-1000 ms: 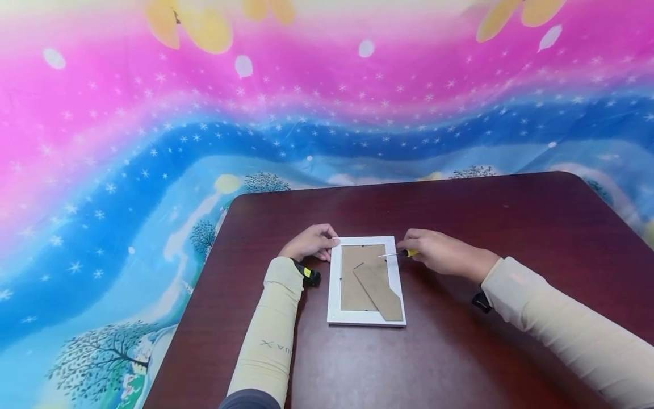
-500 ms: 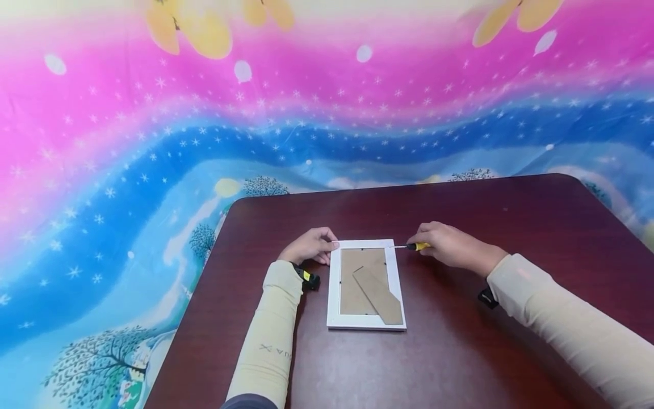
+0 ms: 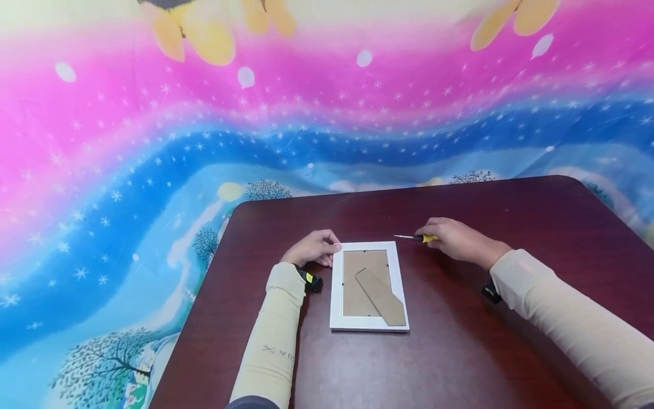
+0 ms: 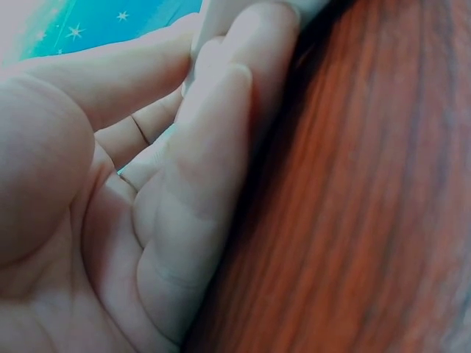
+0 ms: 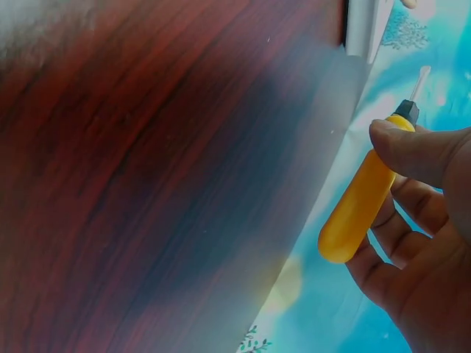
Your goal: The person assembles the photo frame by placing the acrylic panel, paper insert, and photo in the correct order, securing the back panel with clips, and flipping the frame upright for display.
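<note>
A white picture frame (image 3: 337,295) lies back side up on the table, its brown backing board (image 3: 352,301) and slanted easel stand (image 3: 383,300) showing. Small dark tabs sit along the edges of the backing. My left hand (image 3: 313,247) pinches the frame's far left corner between thumb and fingers; the left wrist view shows the fingers under the white edge. Beyond the far right corner, my right hand (image 3: 460,238) holds a screwdriver (image 5: 360,202) by its yellow handle. Its thin metal shaft points left, and the tip is apart from the frame.
The dark red-brown wooden table (image 3: 460,341) extends around the frame, with rounded far corners. Behind it hangs a pink and blue printed cloth (image 3: 306,102). A black wrist device (image 3: 310,280) sits close to the frame's left side.
My right hand has drawn the screwdriver away from the backing's right side, up past the frame's far right corner. The left hand keeps its grip on the frame.
</note>
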Demonstrator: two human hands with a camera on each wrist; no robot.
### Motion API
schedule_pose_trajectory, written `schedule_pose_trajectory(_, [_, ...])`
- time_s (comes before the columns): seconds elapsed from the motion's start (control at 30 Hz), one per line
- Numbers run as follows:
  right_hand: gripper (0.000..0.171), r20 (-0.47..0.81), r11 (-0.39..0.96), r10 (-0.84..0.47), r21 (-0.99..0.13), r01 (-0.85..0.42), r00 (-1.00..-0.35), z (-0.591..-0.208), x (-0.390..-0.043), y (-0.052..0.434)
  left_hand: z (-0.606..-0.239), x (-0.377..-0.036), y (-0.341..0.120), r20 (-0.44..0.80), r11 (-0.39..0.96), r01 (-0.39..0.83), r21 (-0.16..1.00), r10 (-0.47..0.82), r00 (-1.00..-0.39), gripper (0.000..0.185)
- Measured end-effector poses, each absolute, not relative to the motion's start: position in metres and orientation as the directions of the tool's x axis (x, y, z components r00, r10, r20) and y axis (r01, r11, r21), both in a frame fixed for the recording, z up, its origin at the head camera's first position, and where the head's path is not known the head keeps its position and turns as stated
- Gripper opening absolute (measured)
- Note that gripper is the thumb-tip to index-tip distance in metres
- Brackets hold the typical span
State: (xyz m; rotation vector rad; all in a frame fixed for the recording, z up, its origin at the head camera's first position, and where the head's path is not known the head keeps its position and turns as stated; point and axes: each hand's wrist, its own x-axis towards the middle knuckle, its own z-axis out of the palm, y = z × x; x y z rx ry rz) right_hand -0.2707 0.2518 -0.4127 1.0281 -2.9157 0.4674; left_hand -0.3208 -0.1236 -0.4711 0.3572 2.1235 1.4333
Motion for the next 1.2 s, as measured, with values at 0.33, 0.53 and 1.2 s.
schedule_pose_trajectory(0.33, [0.03, 0.052, 0.804, -0.529, -0.289, -0.52, -0.847, -0.423, -0.288, 0.26, -0.472, -0.321, -0.128, -0.287, 0.386, -0.085, 0.919, 0.503, -0.815, 0.018])
schedule_pose_trajectory(0.53, [0.03, 0.054, 0.827, -0.484, -0.297, -0.477, -0.873, -0.426, -0.298, 0.271, -0.472, -0.319, -0.128, -0.286, 0.378, -0.089, 0.922, 0.506, -0.814, 0.018])
schedule_pose_trajectory(1.2, [0.031, -0.06, 0.877, -0.403, -0.311, -0.366, -0.913, -0.428, -0.324, 0.297, -0.47, -0.319, -0.125, -0.274, 0.378, -0.078, 0.923, 0.499, -0.822, 0.017])
